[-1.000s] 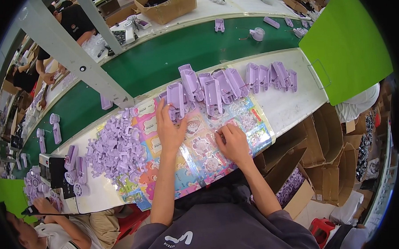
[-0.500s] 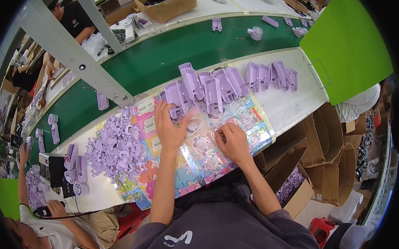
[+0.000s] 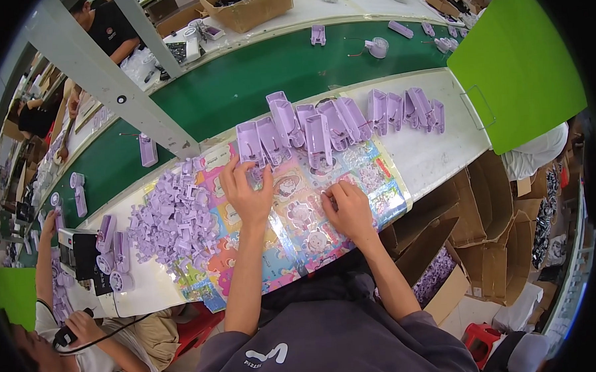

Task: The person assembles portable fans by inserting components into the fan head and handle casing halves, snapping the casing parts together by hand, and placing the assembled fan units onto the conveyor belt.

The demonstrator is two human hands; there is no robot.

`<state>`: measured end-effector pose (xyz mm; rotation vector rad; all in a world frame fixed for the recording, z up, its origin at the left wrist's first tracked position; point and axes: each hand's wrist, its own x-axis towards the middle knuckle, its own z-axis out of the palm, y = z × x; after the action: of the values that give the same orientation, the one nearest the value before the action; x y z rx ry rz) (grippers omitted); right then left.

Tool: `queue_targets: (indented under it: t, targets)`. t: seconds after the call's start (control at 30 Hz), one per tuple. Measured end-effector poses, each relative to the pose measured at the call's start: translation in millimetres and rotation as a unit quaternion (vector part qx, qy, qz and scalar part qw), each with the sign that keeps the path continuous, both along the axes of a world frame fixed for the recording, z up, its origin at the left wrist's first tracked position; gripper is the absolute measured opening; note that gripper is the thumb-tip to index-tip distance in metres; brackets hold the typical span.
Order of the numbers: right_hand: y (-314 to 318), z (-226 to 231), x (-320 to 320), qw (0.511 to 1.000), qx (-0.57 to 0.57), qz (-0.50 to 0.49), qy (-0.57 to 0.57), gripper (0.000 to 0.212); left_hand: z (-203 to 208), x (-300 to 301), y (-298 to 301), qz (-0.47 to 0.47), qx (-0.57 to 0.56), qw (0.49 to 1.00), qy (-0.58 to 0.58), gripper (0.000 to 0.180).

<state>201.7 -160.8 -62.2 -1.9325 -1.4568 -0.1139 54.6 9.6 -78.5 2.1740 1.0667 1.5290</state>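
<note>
Light purple plastic housings (image 3: 317, 137), shaped like open troughs, stand close together in a ragged row on a table mat (image 3: 288, 243) with cartoon pictures. My left hand (image 3: 248, 195) is at the near end of the leftmost housing (image 3: 249, 143), thumb and fingers apart and bent. Whether its fingertips touch that housing I cannot tell. Over the mat's right part, my right hand (image 3: 347, 209) rests with curled fingers; anything inside them is hidden. Left of my left arm lies a heap of small purple plastic parts (image 3: 173, 218).
A green conveyor belt (image 3: 240, 79) runs behind the table, carrying scattered purple pieces. A grey metal post (image 3: 117, 81) rises at the left. Cardboard boxes (image 3: 485, 211) stand at the right, beside a bright green panel (image 3: 519, 63). At the left, a co-worker (image 3: 86, 351) holds a dark tool.
My left hand has drawn back slightly from the leftmost housings, which now stand more evenly side by side. My right hand stays nearly still. The co-worker's raised hand and belt pieces have shifted.
</note>
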Motion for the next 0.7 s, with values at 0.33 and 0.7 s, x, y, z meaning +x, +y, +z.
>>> queue_targets:
  t: [0.33,0.7]
  targets:
    - [-0.4,0.3,-0.2,1.0,0.007,0.004,-0.002,0.014,4.2,1.1,-1.7,0.036,0.024,0.999,0.022,0.064]
    - [-0.7,-1.4,1.4,1.0,0.004,0.004,-0.001,0.015,5.5,1.6,-2.4,0.003,-0.064,0.996,0.054,0.078]
